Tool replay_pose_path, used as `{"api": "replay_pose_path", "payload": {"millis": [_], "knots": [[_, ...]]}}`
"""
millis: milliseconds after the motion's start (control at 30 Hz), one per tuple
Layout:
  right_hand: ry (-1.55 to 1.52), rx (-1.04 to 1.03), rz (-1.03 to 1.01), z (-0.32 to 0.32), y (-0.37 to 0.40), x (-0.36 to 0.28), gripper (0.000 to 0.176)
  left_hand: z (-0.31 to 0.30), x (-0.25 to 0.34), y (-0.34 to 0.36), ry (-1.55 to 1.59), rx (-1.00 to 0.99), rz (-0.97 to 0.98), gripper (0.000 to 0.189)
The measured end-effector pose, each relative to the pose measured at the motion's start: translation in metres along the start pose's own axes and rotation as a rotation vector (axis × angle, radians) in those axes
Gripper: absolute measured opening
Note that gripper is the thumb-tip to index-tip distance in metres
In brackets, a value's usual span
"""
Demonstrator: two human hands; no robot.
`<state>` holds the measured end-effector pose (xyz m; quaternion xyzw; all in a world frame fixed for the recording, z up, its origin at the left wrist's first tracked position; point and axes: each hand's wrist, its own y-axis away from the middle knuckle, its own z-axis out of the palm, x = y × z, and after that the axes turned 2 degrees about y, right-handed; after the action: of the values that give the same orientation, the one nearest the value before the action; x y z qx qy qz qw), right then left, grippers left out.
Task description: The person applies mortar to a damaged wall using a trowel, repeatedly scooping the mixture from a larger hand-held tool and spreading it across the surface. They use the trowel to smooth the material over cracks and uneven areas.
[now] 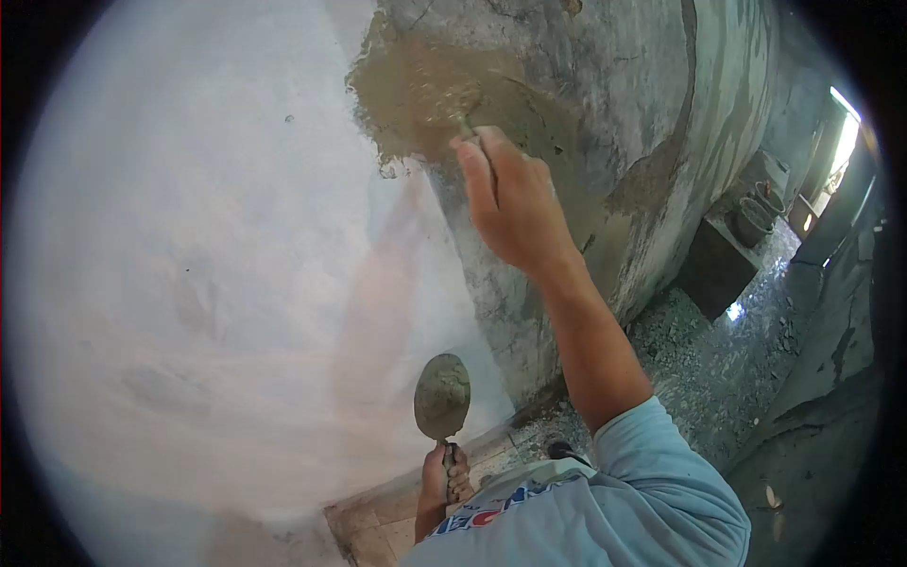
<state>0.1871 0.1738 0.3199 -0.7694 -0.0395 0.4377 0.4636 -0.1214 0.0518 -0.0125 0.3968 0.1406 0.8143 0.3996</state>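
Right hand (515,203) grip closed round one tool (465,125), left hand (446,477) grip closed round one trowel (442,397)

One view, head-worn, fisheye with dark round border. Faces forward and down, close to the wall (614,113); right hand (515,203) and left hand (446,477) within frame.

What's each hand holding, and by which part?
Left hand grips a trowel by its handle, loaded blade up. Right hand grips a thin tool by its near end, tip in wet mortar on the wall; kind unclear.

Right hand (515,203) — tool (466,124) in mortar (425,94)
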Motion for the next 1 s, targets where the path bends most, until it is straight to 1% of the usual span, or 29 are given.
{"api": "replay_pose_path", "payload": {"millis": [67,133,267,367,567,667,767,800,833,933,1000], "knots": [[0.036,0.084,-0.017,0.000,0.001,0.012,0.030,0.003,0.001,0.003,0.000,0.014,0.006,0.051],[-0.043,0.085,0.072,-0.003,0.004,0.024,0.033,0.008,0.000,0.004,0.018,0.008,0.010,0.050],[-0.226,0.104,0.256,-0.009,0.015,0.049,0.036,0.020,0.001,0.011,-0.055,0.046,0.012,0.049],[-0.295,0.094,0.440,-0.022,0.024,0.062,0.034,0.020,-0.004,0.007,-0.061,0.038,-0.006,0.048],[-0.716,0.243,0.601,-0.030,0.046,0.102,0.037,0.029,-0.010,0.009,-0.115,0.052,-0.033,0.050],[-0.912,0.254,0.591,-0.019,0.052,0.090,0.038,0.031,-0.014,0.010,-0.093,0.069,-0.020,0.048],[-1.007,0.186,0.647,0.005,0.055,0.064,0.039,0.027,-0.018,0.013,-0.101,0.100,0.000,0.046],[-1.097,0.170,0.686,0.017,0.056,0.057,0.038,0.026,-0.017,0.015,-0.089,0.094,0.004,0.046],[-1.090,0.150,0.676,0.026,0.057,0.050,0.038,0.025,-0.018,0.015,-0.077,0.087,0.008,0.047],[-1.048,0.066,0.649,0.040,0.052,0.026,0.036,0.021,-0.017,0.016,-0.036,0.159,0.018,0.048],[-0.973,-0.035,0.544,0.049,0.051,0.007,0.037,0.016,-0.015,0.022,-0.003,0.138,0.013,0.049]]}}
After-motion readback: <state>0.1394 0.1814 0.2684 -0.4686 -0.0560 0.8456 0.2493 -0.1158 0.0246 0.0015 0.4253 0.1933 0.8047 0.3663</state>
